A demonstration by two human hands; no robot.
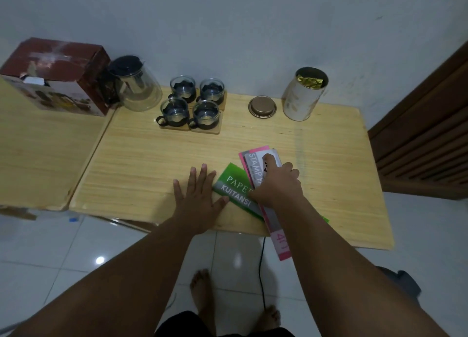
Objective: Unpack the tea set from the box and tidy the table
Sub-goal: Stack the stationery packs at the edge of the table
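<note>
The tea set stands at the back of the wooden table (pixel 152 159): a glass teapot (pixel 136 86) with a black lid, and several glass cups (pixel 193 102) with black holders on wooden coasters. Its red-brown box (pixel 54 76) sits at the back left. Near the front edge lies a green receipt book (pixel 234 187) with a pink and grey stamp pad pack (pixel 255 169) across it. My left hand (pixel 198 197) lies flat, fingers spread, its thumb touching the green book's left edge. My right hand (pixel 277 182) presses down on the stamp pad pack, fingers curled over its top.
An open white tin (pixel 302 96) with gold foil inside stands at the back right, its round lid (pixel 262 107) lying beside it. A dark wooden slatted panel (pixel 425 134) is to the right. A black cable (pixel 262 273) hangs below the table over the white tiled floor.
</note>
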